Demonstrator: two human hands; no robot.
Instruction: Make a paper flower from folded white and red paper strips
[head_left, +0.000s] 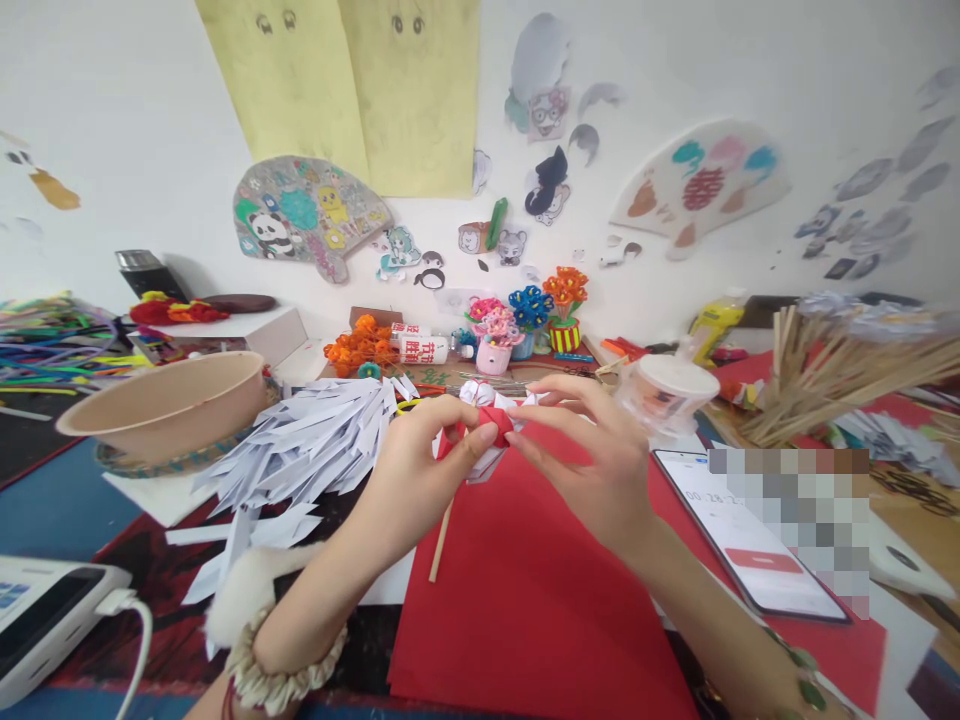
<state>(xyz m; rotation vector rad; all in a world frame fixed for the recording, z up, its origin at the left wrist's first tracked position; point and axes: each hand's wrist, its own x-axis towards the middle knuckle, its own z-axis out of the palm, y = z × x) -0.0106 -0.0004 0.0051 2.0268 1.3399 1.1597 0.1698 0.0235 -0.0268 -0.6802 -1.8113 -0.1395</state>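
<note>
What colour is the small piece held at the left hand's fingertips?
The small piece is red, seen best in the head view.

Small red folded piece (493, 424) (partly covered), held aloft, pale wooden stick (441, 545) slanting below.

Open room over red sheet (547, 600) below fingers (574, 425), paper strips (300, 445) blocking left, phone (750, 540) right; flowerpots (493, 358) beyond

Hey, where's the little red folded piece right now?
In the head view, the red piece is near the middle, between the left hand and right hand, above the big red sheet.
</note>
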